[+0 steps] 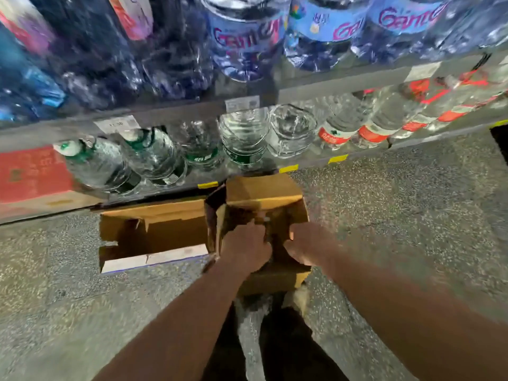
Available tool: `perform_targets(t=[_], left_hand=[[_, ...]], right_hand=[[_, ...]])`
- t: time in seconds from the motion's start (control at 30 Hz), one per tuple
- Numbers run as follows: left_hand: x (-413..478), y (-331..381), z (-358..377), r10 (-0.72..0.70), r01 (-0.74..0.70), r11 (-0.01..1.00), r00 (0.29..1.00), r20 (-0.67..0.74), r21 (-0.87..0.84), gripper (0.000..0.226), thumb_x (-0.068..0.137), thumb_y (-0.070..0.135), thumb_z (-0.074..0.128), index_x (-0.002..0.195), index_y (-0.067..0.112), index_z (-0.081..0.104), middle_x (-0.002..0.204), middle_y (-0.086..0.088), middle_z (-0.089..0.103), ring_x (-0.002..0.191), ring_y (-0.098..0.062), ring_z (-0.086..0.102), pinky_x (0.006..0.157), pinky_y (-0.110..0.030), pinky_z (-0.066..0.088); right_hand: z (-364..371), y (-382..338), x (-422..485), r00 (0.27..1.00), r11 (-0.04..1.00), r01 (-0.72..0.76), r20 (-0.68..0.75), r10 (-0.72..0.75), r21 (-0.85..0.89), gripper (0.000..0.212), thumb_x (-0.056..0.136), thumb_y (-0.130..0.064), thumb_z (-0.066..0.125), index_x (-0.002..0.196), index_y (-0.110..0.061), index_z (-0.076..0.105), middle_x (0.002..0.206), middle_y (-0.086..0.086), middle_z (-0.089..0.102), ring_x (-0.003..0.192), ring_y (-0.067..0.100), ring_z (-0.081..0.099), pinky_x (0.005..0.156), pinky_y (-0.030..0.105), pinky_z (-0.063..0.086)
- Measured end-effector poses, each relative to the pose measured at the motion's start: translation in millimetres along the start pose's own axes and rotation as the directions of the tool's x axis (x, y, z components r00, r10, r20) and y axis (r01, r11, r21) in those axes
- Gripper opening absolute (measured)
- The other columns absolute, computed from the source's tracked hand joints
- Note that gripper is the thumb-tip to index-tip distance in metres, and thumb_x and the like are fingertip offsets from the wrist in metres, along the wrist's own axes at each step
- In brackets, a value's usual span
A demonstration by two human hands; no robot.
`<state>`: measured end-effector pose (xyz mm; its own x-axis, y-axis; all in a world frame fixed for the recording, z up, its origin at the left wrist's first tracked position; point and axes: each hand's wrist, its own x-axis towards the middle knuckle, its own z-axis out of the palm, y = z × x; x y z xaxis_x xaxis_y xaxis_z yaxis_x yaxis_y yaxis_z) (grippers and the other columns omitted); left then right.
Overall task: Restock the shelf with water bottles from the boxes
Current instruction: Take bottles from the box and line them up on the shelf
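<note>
Two open cardboard boxes stand on the floor in front of the shelf. Both my hands reach down into the right box [264,193]. My left hand [244,246] has its fingers curled round something inside, maybe a bottle top; blur hides it. My right hand [308,244] is curled at the box's inner right side, and what it holds is hidden. The left box [154,229] lies open and looks hollow. On the bottom shelf [302,162] lie big clear water bottles with green labels [242,138] and smaller red-labelled ones [338,130].
The upper shelf carries large blue-labelled water jugs [244,37]. A red carton [33,174] sits at the bottom shelf's left end. Speckled grey floor [398,215] spreads to both sides of the boxes. My legs [275,339] stand just behind the right box.
</note>
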<state>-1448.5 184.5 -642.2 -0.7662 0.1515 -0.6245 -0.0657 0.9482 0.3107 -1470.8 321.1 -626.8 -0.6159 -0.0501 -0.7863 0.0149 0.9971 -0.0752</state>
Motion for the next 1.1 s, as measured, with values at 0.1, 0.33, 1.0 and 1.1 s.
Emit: perform_targets(t=[0.1,0.33,1.0,1.1], left_hand=[[40.2,-24.6,57.7,-0.061,0.067,0.995,0.995,0.075,-0.080,0.024,0.093,0.035,0.046,0.107,0.020,0.059,0.108,-0.001,0.059,0.101,-0.024,0.058,0.080,-0.035,0.048],[159.5,-76.3,218.3,-0.203,0.232,0.958,0.964,0.172,-0.169,0.028,0.095,0.028,0.047,0.121,0.019,0.051,0.116,-0.004,0.052,0.101,-0.024,0.056,0.084,-0.040,0.052],[267.3,-132.3,355.7,-0.572,0.596,0.336,0.744,0.345,-0.729,0.075,0.087,0.015,0.066,0.149,0.016,0.025,0.149,-0.012,0.037,0.132,-0.032,0.041,0.109,-0.044,0.035],[275.1,-134.9,357.7,-0.566,0.599,0.212,0.719,0.402,-0.772,0.074,0.080,0.006,0.073,0.144,0.013,0.035,0.142,-0.014,0.045,0.127,-0.034,0.046,0.103,-0.047,0.043]], right_hand=[[52.4,13.3,58.0,0.996,0.997,-0.035,0.081,0.030,0.065,0.029,0.095,-0.030,0.044,0.113,-0.014,0.061,0.115,0.008,0.062,0.106,0.029,0.059,0.080,0.031,0.046],[191.5,32.8,220.0,0.981,0.998,0.025,0.192,-0.037,0.065,0.038,0.100,-0.015,0.039,0.138,-0.013,0.043,0.132,0.013,0.053,0.117,0.030,0.053,0.094,0.035,0.045],[311.8,67.4,343.0,0.922,0.691,-0.332,0.066,0.382,0.642,0.072,0.086,-0.023,0.068,0.143,-0.003,0.028,0.140,0.020,0.045,0.124,0.036,0.048,0.094,0.038,0.043],[318.2,67.3,348.2,0.902,0.669,-0.342,0.032,0.430,0.660,0.080,0.084,-0.022,0.071,0.145,-0.004,0.024,0.145,0.019,0.037,0.129,0.036,0.042,0.098,0.038,0.040]])
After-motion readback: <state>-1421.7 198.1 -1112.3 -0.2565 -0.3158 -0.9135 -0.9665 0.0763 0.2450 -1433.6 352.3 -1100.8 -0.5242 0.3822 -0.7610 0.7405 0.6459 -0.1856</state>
